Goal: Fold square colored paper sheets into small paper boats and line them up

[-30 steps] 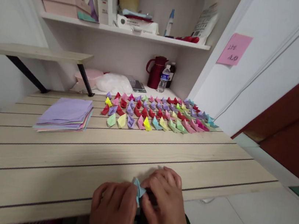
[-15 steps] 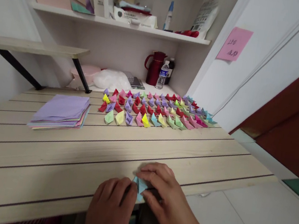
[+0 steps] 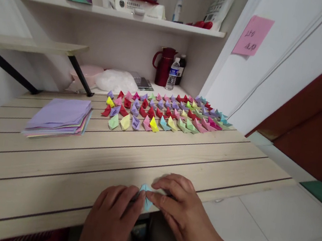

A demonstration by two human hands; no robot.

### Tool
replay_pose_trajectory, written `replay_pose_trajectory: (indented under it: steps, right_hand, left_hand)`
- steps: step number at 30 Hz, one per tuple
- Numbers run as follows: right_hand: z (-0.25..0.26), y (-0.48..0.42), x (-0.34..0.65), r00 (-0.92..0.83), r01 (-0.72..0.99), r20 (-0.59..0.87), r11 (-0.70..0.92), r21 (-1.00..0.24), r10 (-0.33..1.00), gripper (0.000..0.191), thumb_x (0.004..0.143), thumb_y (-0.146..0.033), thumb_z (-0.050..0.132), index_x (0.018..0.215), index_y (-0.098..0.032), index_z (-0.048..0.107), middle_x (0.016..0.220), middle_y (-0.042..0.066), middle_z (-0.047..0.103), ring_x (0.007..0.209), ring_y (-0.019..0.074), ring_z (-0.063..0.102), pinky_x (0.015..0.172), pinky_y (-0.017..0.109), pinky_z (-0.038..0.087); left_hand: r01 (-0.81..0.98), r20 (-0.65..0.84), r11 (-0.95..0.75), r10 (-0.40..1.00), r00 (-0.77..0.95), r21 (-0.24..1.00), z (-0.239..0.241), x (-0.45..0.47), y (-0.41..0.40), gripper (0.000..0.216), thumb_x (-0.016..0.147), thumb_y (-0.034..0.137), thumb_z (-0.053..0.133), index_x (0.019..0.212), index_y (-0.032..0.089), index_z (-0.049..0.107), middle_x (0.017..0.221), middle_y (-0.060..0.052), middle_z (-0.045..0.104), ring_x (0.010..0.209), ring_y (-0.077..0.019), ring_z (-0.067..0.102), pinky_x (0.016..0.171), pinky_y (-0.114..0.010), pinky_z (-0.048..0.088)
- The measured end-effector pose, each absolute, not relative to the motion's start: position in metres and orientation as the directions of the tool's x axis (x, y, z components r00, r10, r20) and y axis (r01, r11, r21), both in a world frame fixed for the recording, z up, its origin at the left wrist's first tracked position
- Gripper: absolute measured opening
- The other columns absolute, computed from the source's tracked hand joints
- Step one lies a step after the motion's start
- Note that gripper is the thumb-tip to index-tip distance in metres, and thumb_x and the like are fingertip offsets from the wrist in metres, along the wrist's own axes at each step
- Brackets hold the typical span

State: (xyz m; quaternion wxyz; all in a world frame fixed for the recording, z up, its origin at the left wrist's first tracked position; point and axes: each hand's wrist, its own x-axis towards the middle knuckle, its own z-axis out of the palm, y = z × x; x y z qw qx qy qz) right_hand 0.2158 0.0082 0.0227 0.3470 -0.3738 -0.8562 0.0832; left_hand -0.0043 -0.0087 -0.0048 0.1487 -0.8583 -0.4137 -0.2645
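A small light-blue folded paper (image 3: 147,204) lies at the table's near edge, flattened into a diamond-like shape with a crease down its middle. My left hand (image 3: 117,206) holds its left side, thumb on top and the other fingers curled beside it. From the right, my right hand (image 3: 181,203) presses the paper's middle with a fingertip, its other fingers bent above the table. Farther back stand several rows of folded paper boats (image 3: 165,124) in red, pink, purple, yellow, green and blue. To the left lies a stack of square paper sheets (image 3: 59,116), purple on top.
The slatted wooden table (image 3: 109,145) ends just below my hands. Behind the boats are a dark red jug (image 3: 164,67), a water bottle (image 3: 173,74) and a white plastic bag (image 3: 116,81). A raised wooden shelf (image 3: 33,45) on black legs stands at the left.
The blue paper has gone from a raised, partly opened fold to a flatter diamond. My right hand's fingers have shifted onto its middle. The view has tilted slightly downward.
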Motion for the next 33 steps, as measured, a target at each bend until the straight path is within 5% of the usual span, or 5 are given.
replay_pose_trajectory:
  steps: [3,8,15,22,33]
  right_hand:
    - [0.022,0.006,0.219,-0.507,0.592,0.512,0.711,-0.379,0.694,0.042,0.094,-0.009,0.052,0.127,-0.030,0.065,0.117,0.007,0.069,0.109,0.0258,0.059,0.091,0.046,0.048]
    - [0.015,-0.005,0.222,-0.545,0.668,0.473,0.700,-0.255,0.692,0.050,0.093,-0.007,0.051,0.138,-0.028,0.056,0.129,0.007,0.067,0.121,0.0266,0.056,0.105,0.052,0.042]
    - [-0.011,-0.013,0.220,-0.596,0.713,0.500,0.700,-0.030,0.629,0.055,0.092,-0.009,0.052,0.145,-0.022,0.047,0.142,0.009,0.059,0.135,0.0292,0.048,0.109,0.054,0.038]
    - [-0.024,-0.012,0.207,-0.475,0.742,0.618,0.663,-0.102,0.627,0.041,0.095,-0.014,0.055,0.135,-0.023,0.057,0.125,0.006,0.069,0.121,0.0267,0.058,0.105,0.047,0.035]
    - [-0.021,-0.015,0.207,-0.333,0.635,0.702,0.700,-0.326,0.630,0.027,0.093,-0.012,0.058,0.113,-0.028,0.068,0.103,0.003,0.075,0.101,0.0252,0.067,0.093,0.047,0.048]
  left_hand:
    - [0.792,0.575,-0.611,0.645,0.503,-0.009,-0.006,-0.011,-0.011,0.034,0.096,0.020,0.049,0.125,0.029,0.064,0.120,0.000,0.070,0.107,-0.0205,0.056,0.096,-0.037,0.040]
    - [0.763,0.545,-0.619,0.581,0.604,-0.186,-0.009,-0.016,-0.016,0.042,0.095,0.024,0.049,0.135,0.027,0.058,0.130,0.000,0.068,0.115,-0.0203,0.056,0.106,-0.037,0.034]
    - [0.778,0.573,-0.580,0.561,0.597,-0.242,-0.020,-0.014,-0.019,0.047,0.094,0.019,0.041,0.137,0.025,0.057,0.133,0.001,0.066,0.121,-0.0193,0.054,0.118,-0.038,0.021]
    - [0.818,0.608,-0.541,0.588,0.533,-0.194,-0.032,-0.006,-0.025,0.046,0.092,0.019,0.043,0.134,0.026,0.059,0.134,-0.001,0.066,0.123,-0.0212,0.053,0.121,-0.041,0.015]
    - [0.817,0.642,-0.560,0.580,0.502,-0.133,-0.021,-0.011,-0.024,0.049,0.086,0.017,0.052,0.132,0.031,0.060,0.129,-0.001,0.069,0.118,-0.0186,0.061,0.097,-0.036,0.044]
